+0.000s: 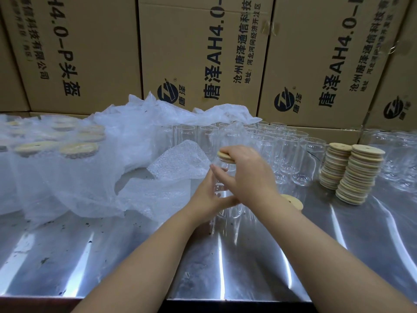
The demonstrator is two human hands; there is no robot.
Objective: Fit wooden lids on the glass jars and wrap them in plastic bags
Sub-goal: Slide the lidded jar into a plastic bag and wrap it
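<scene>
Head view: L hand (pixel 208 196) wraps glass jar (pixel 229 210) mid-body, steadying it upright on surface (pixel 248 263). R hand (pixel 247 175) clamps wooden lid (pixel 222 155) over jar mouth, prob. pressing to seat it. Spare lid stacks (pixel 358 175) near R side for reach. Bubble bags (pixel 176 164) lie left, for wrapping.

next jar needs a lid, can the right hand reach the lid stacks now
Probably yes: the lid stacks stand in the open right of the right hand, though it grips a lid now.
</scene>
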